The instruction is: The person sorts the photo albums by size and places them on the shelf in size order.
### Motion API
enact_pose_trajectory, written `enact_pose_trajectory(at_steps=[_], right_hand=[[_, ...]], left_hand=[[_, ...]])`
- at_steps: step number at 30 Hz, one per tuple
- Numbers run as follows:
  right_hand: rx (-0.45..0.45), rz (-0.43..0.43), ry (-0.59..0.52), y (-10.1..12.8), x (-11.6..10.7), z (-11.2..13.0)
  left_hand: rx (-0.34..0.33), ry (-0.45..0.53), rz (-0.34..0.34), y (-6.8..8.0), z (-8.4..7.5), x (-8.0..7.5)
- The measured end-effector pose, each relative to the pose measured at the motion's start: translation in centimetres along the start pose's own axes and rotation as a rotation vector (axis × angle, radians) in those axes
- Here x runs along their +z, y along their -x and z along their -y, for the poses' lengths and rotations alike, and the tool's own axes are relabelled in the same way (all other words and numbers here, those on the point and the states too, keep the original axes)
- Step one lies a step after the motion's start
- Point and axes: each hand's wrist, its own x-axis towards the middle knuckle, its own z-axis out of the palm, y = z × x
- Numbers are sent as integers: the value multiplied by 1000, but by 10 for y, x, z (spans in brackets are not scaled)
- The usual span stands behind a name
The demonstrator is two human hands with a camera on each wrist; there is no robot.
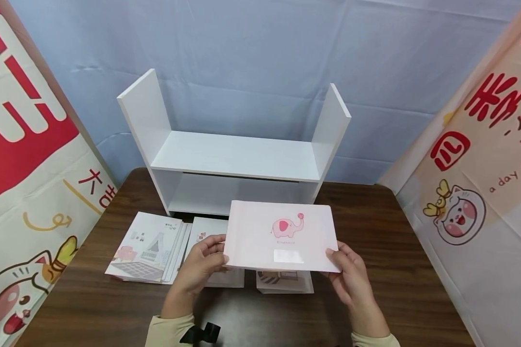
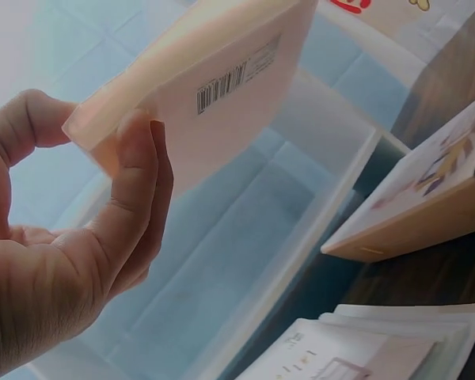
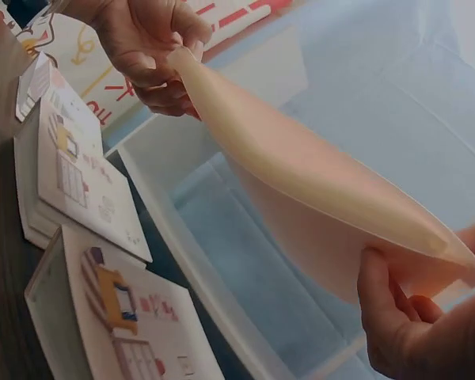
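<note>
Both hands hold a pink book [image 1: 282,236] above the surface [image 1: 395,250], in front of the white shelf [image 1: 236,154]. The cover faces up and shows a pink elephant with a small white label below it.

Left hand [image 1: 201,265]: grips the book's left edge, thumb on the cover, fingers [image 2: 138,198] curled underneath. The left wrist view shows the back cover with a barcode near the gripped corner.

Right hand [image 1: 351,272]: grips the lower right corner, thumb on top, fingers curled below. In the right wrist view the book [image 3: 317,174] is seen edge-on, spanning from the left hand [image 3: 146,47] at top to the right hand's thumb [image 3: 384,317] at bottom right.

The book is clear of the surface and not touching the shelf; its far edge lies just before the shelf's lower opening.

On the surface beneath and to the left:
- a stack of thin booklets [image 1: 145,248] at left, top cover showing a room drawing;
- a second booklet [image 1: 208,231] just beside it, partly hidden by the left hand and the pink book;
- a third [image 1: 284,282] showing below the pink book's near edge.

The shelf has two side panels and one board across, standing at the back of the surface against a blue cloth [image 1: 260,53]. Printed banners [image 1: 30,159] hang at both sides.
</note>
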Motion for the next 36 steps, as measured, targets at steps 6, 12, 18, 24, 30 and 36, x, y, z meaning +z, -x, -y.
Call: enact_pose_trajectory(at_steps=[6,12,18,24,30,36], right_hand=[[-58,135,-67,1,5,5],[-78,198,-88,2,10,10],[-108,210,-69,1,17,18],[-100,204,-27,-2,24,28],[-78,193,35,-6,30,37],[-62,167,86,-11,36,47]], left_hand=[[30,20,-26,3,-10,-2],[48,51,-46,5,-19,-2],[94,74,-26,6,-30,-2],[125,53,-16,6,-41,-2],[132,34,-11,5,-52,-2],[132,-12,0,2,-65,-2]])
